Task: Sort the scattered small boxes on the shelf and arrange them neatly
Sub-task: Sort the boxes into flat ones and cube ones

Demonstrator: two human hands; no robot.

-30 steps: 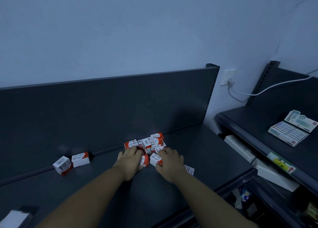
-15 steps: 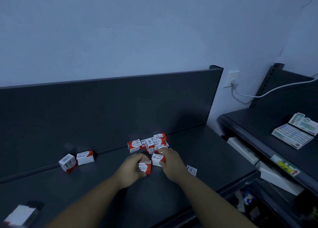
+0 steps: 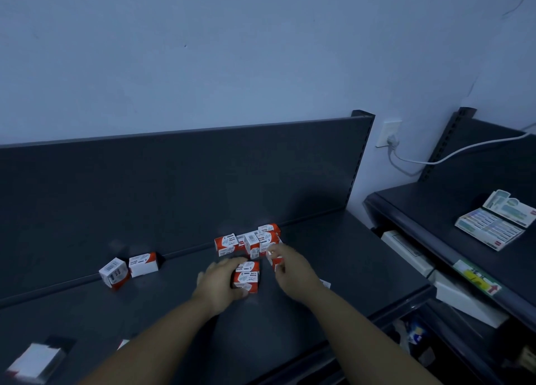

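Small red-and-white paper-clip boxes lie on a dark shelf (image 3: 333,268). A cluster of several boxes (image 3: 249,241) sits near the shelf's back panel. My left hand (image 3: 219,283) grips one box (image 3: 246,277) in front of the cluster, thumb and fingers curled round its left side. My right hand (image 3: 293,268) pinches another box (image 3: 275,258) at the cluster's right edge; this hand is blurred. Two more boxes (image 3: 114,273) (image 3: 143,264) lie apart at the left. A small white slip (image 3: 325,283) shows behind my right wrist.
The upright back panel (image 3: 174,187) runs behind the shelf. A white box (image 3: 33,358) lies at the front left corner. To the right stands a second shelf unit (image 3: 429,210) with flat card packs (image 3: 493,222), white boxes below, and a wall socket (image 3: 388,133) with cable.
My left hand has drawn one box back from the cluster toward me. My right hand has shifted from a box in front to one at the cluster's right edge.
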